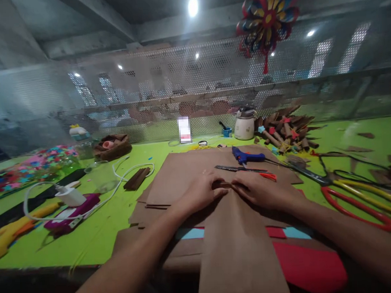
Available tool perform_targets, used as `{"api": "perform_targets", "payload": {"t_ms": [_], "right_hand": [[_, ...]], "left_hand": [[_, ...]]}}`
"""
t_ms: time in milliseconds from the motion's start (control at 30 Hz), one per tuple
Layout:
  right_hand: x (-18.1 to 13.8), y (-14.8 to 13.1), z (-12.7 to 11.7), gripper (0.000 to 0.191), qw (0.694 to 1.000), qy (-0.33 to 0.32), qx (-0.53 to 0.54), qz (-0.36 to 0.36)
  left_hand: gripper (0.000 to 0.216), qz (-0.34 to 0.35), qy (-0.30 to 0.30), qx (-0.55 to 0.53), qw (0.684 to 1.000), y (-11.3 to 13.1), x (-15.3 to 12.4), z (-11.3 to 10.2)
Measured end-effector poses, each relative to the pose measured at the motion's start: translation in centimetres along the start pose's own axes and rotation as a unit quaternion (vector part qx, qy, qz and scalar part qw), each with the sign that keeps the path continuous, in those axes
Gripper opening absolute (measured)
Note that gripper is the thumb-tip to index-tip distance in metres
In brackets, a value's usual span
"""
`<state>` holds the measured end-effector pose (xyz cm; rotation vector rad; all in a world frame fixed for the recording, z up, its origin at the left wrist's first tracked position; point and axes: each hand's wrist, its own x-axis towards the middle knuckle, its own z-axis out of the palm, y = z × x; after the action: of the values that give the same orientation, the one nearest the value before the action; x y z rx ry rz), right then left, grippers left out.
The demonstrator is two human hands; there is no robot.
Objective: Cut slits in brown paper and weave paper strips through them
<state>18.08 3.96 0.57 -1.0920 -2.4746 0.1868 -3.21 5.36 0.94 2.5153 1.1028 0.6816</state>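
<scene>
A long strip of brown kraft paper (pixel 240 244) runs from the near edge up to both hands. My left hand (pixel 207 189) pinches its far end, thumb below and fingers above. Close beside it, my right hand (pixel 254 188) grips the same end, where the paper looks narrowly folded or rolled. Beneath lies a stack of brown paper sheets (pixel 170 169), with red paper (pixel 309 264) and light blue paper (pixel 191 234) showing lower down. Just beyond the hands are a utility knife (pixel 232 168) and a blue glue gun (pixel 247 156).
Large scissors (pixel 360 204) with red and yellow handles lie at right. Behind them is a pile of rolled paper tubes (pixel 288 131). A white jar (pixel 244 125) and a phone (pixel 184 129) stand at the back. Left are a purple power strip (pixel 72 214) and a yellow glue gun (pixel 17 227).
</scene>
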Motion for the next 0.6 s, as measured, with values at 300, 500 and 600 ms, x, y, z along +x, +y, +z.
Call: {"api": "perform_targets", "payload": {"t_ms": [300, 500, 600], "right_hand": [[-0.3, -0.4, -0.5, 0.021, 0.998, -0.024, -0.034, -0.047], [-0.6, 1.9, -0.4, 0.019, 0.998, -0.054, 0.007, -0.042], [-0.7, 2.6, -0.6, 0.019, 0.996, -0.056, 0.034, -0.058]], "left_hand": [[0.015, -0.011, -0.014, 0.046, 0.999, -0.8, 0.3, 1.1], [0.009, -0.02, -0.031, 0.032, 0.999, -0.9, 0.5, 0.7], [0.004, -0.04, -0.042, 0.006, 0.998, -1.2, 0.6, 0.4]]}}
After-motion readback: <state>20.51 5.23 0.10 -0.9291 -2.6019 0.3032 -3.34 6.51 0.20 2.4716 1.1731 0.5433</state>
